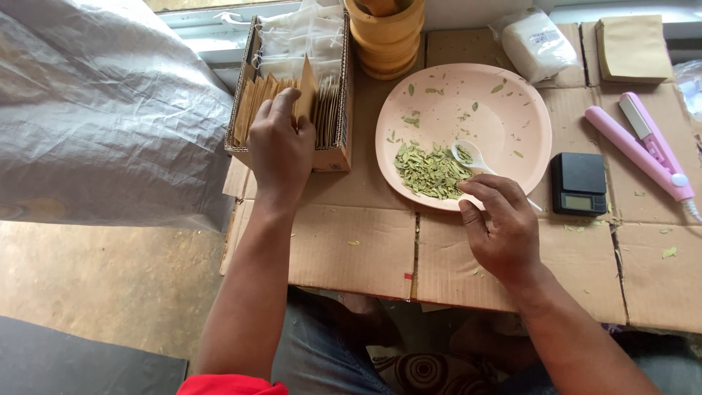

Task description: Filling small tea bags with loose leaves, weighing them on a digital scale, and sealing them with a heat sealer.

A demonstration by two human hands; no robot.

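The left hand (281, 146) is pinching one brown paper sachet (306, 91) out of the cardboard box (333, 150). The right hand (501, 223) is closing its grip on the white plastic spoon (468, 155) in the dried green leaves (431, 172) on the pink plate (526, 124). Judged next: the sachet needs lifting clear and opening before any scoop.

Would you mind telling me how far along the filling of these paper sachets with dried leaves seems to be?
Done: dried leaves lie heaped on the pink plate, and the small scale stands beside it. In hand: the left hand pulls one brown sachet from the cardboard box; the right hand holds the white spoon. Left: no filled sachet shows; the pink sealer lies untouched.
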